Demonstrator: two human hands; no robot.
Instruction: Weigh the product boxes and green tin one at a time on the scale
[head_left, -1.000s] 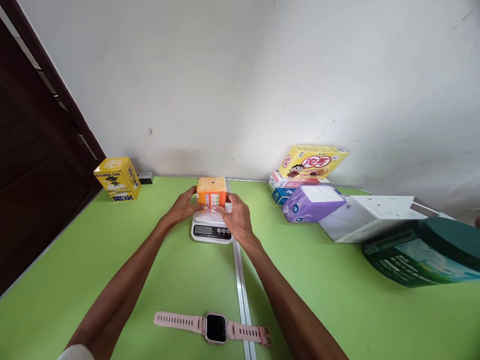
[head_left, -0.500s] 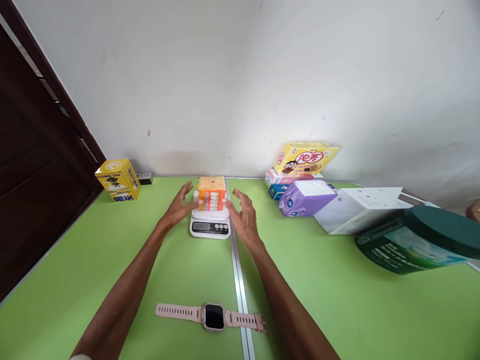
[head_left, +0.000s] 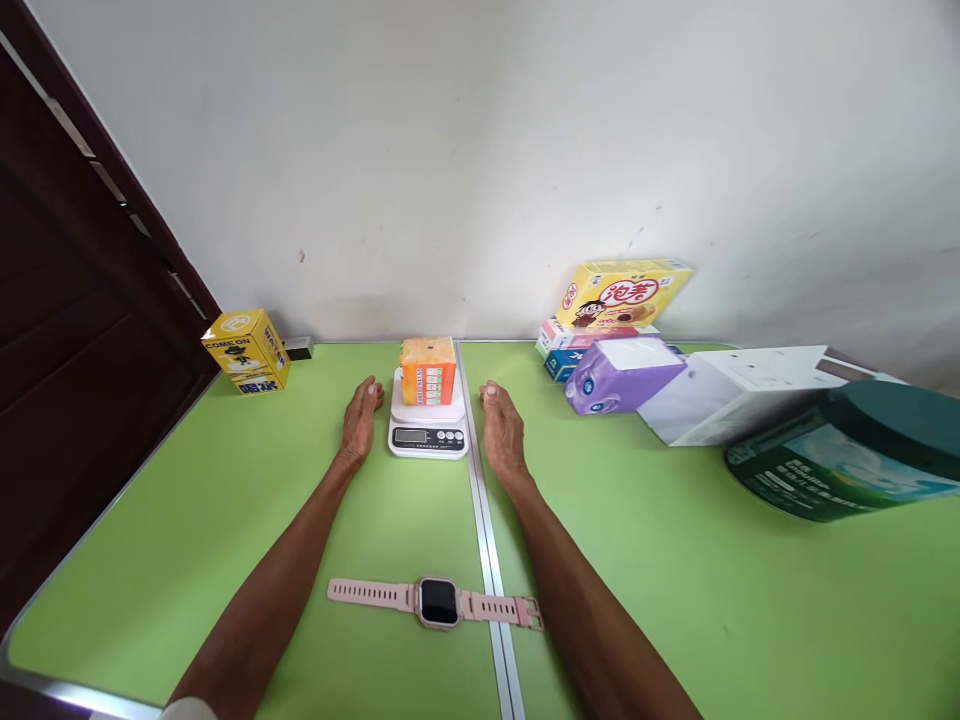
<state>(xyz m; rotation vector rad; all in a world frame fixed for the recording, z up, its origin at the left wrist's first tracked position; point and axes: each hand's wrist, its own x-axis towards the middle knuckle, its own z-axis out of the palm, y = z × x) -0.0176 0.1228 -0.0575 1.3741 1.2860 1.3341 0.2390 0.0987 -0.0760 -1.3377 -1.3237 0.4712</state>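
Note:
An orange pack (head_left: 428, 371) stands on a small white kitchen scale (head_left: 428, 436) at the back middle of the green table (head_left: 225, 520). My left hand (head_left: 360, 425) lies flat on the table just left of the scale, fingers stretched out, holding nothing. My right hand (head_left: 502, 431) lies flat just right of the scale, also open and empty. Neither hand touches the pack or the scale.
A pink smartwatch (head_left: 438, 602) lies near the front. A yellow box (head_left: 247, 351) stands at the back left by a dark door (head_left: 67, 330). At the right are a yellow snack box (head_left: 622, 294), a purple pack (head_left: 619, 375), a white box (head_left: 742, 395) and a dark green tin (head_left: 847, 465).
Both hands let go of the orange pack, drew apart and settled flat on the table either side of the scale. The pack stays on the scale.

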